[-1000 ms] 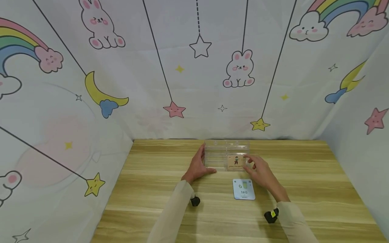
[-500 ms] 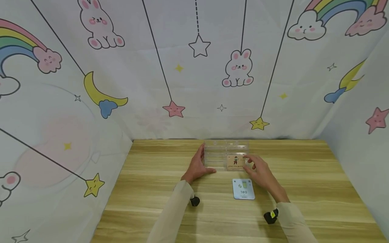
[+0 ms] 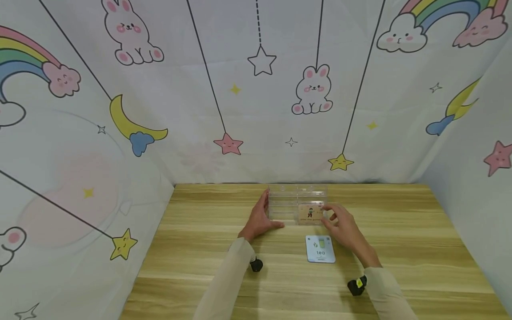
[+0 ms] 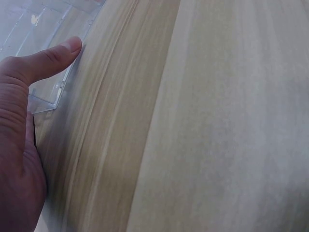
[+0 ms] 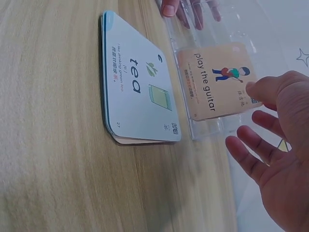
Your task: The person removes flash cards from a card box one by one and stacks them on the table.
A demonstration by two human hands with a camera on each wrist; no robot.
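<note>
A: What lay nearest the person on the desk (image 3: 192, 266)?

B: A small stack of cards (image 3: 321, 249), at about 6 o'clock from the clear box. The top one was pale blue-white, with the word "tea" and a little green cup. It lay flat, apart from both hands, probably kept close so the next card was easy to take.

A: And the right hand (image 3: 345, 227)?

B: It was just past the stack, at 3 o'clock from the box. Its fingers were spread and relaxed, a wide grip holding nothing. The fingertips (image 5: 255, 90) were right beside the edge of the tan card (image 3: 310, 213); I could not tell if they touched it.

A: Describe that card.

B: It read "play the guitar", with a small figure playing. It leaned in the right-hand half of the clear plastic box (image 3: 298, 202), face toward the person, so it could be read.

A: What was the left hand (image 3: 259, 218) doing?

B: It sat at 9 o'clock from the box, fingers straight, with the thumb (image 4: 50, 58) along the near wall, most likely bracing the light box so it wouldn't slide. The grip was flat, wrapped around nothing.

A: And farthest away?

B: A cloth backdrop (image 3: 256, 89) printed with rabbits, stars and rainbows at 12 o'clock.
</note>
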